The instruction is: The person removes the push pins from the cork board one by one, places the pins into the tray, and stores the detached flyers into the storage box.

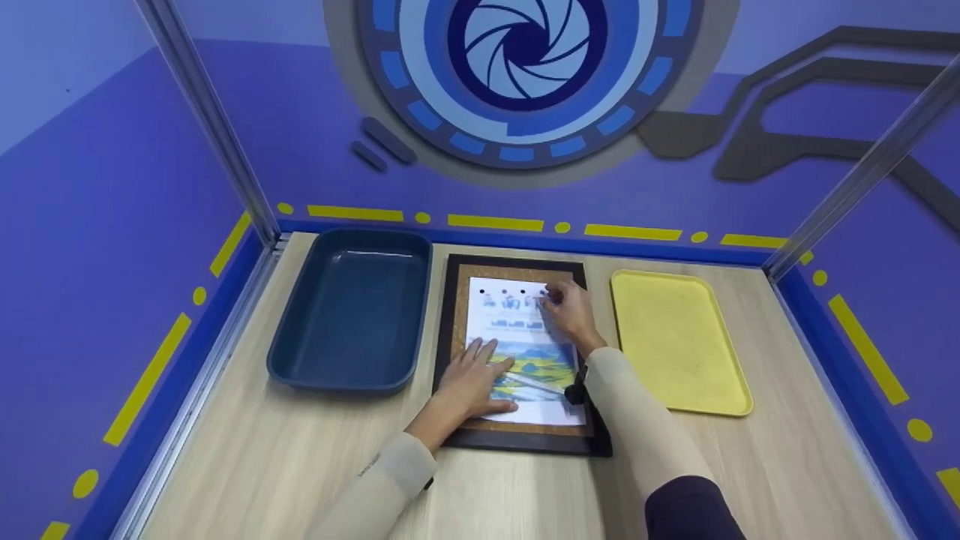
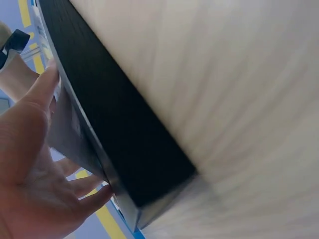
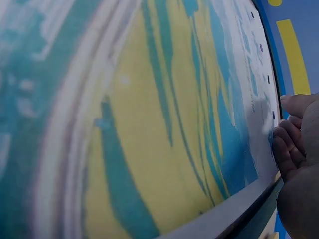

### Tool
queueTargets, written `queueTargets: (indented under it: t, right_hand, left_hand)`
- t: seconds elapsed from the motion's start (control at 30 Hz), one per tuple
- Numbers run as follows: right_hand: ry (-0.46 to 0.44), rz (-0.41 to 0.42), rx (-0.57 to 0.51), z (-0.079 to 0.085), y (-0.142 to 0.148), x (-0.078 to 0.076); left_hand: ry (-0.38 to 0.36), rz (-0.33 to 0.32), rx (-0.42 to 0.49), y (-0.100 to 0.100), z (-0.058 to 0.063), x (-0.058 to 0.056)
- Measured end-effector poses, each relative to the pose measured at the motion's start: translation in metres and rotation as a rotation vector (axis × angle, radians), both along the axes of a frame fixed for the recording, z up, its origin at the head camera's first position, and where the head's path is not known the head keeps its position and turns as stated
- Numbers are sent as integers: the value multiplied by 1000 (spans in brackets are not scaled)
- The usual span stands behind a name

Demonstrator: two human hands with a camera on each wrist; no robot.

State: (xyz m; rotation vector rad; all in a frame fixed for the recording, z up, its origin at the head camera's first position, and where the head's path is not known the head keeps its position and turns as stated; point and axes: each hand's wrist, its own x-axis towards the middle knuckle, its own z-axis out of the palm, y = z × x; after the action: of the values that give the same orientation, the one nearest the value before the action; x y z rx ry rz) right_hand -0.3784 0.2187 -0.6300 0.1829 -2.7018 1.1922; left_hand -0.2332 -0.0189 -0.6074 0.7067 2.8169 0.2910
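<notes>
A framed cork board point(image 1: 459, 330) with a dark border lies on the table. On it is a white poster point(image 1: 525, 412) with blue lettering and a yellow-and-blue landscape. A row of small dark round pins point(image 1: 523, 292) runs along the poster's top. My left hand point(image 1: 471, 379) rests on the poster's lower left, fingers spread. At the poster's top right corner, my right hand point(image 1: 570, 309) has its fingertips right beside the last pin point(image 3: 273, 115). Its lower fingers are curled in the right wrist view; I cannot tell whether its fingertips pinch anything.
A deep dark blue tray point(image 1: 300, 352) stands left of the board. To the right lies a shallow yellow tray point(image 1: 679, 337), partly behind the right sleeve. Blue-purple panels point(image 1: 465, 187) with yellow dashes enclose the wooden table point(image 1: 517, 495) at the back and sides.
</notes>
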Motion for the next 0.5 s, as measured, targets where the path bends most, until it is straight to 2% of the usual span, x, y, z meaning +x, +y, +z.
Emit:
queueTargets:
  t: [0.33,0.5]
  right_hand:
    - [-97,-23,45,-2,-2,-16]
    - [-96,-41,88,-3,-4,-21]
  left_hand:
    - [4,3,-29,0,0,1]
    - [1,5,-23,-1,0,1]
